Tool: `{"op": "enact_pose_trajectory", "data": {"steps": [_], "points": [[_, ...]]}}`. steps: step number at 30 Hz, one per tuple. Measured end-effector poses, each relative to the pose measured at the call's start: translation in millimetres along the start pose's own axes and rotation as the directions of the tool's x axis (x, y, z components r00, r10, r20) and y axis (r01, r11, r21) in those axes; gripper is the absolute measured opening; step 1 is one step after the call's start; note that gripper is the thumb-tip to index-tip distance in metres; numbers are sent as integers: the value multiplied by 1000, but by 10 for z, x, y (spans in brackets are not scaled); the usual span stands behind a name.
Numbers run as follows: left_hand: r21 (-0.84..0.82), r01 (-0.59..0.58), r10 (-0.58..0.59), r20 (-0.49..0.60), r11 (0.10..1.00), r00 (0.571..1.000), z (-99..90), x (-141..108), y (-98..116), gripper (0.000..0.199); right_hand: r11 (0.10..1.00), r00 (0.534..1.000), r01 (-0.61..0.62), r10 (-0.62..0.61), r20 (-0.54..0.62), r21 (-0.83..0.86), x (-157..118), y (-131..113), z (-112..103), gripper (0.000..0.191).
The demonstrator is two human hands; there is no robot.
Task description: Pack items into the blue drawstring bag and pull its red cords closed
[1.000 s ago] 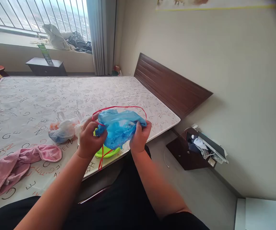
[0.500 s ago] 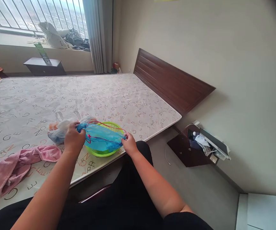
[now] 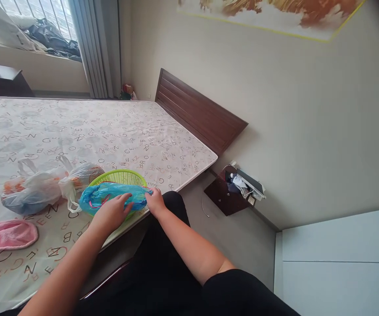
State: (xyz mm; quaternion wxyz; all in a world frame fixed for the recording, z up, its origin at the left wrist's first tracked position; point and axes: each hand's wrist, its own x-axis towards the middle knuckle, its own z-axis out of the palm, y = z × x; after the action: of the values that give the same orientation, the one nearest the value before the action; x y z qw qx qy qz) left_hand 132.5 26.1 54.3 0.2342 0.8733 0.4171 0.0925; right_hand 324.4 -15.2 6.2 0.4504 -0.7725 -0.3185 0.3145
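A blue plastic bag (image 3: 110, 192) with a red drawstring lies stretched across a lime-green plastic basket (image 3: 123, 176) near the mattress edge. My right hand (image 3: 155, 202) pinches the bag's right end. My left hand (image 3: 114, 214) is over the bag's front side, fingers stretched out and thumb apart; whether it touches the plastic I cannot tell. Left of the basket sit two knotted clear plastic bags, one with orange and bluish contents (image 3: 33, 191), the other bag (image 3: 80, 177) with brownish contents. The basket's inside is mostly hidden by the blue bag.
The letter-printed mattress (image 3: 77, 118) spreads out ahead, with a pink towel (image 3: 9, 235) at the left. Beyond it are a dark headboard (image 3: 199, 114) and a curtain (image 3: 97, 48). To the right stand a cluttered nightstand (image 3: 220, 195) and a white cabinet (image 3: 334, 245).
My left hand has let go of the bag's left end and moved over its front. The right hand still pinches the other end. The view has swung right.
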Motion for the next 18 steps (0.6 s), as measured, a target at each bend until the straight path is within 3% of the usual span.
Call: {"op": "enact_pose_trajectory", "data": {"steps": [3, 8, 13, 18], "points": [[144, 83, -106, 156, 986, 982, 52, 30, -174, 51, 998, 998, -54, 54, 8, 22, 40, 41, -42, 4], [238, 124, -177, 215, 963, 960, -47, -76, -401, 31, 978, 983, -185, 181, 40, 101, 112, 200, -55, 3], [229, 259, -287, 95, 938, 953, -31, -314, -459, 36, 961, 974, -225, 222, 38, 163, 139, 282, 115, 16], [287, 271, -252, -103, 919, 962, 52, -610, -536, 38, 965, 982, -175, 185, -35, 195, 175, 291, 266, 27]]}}
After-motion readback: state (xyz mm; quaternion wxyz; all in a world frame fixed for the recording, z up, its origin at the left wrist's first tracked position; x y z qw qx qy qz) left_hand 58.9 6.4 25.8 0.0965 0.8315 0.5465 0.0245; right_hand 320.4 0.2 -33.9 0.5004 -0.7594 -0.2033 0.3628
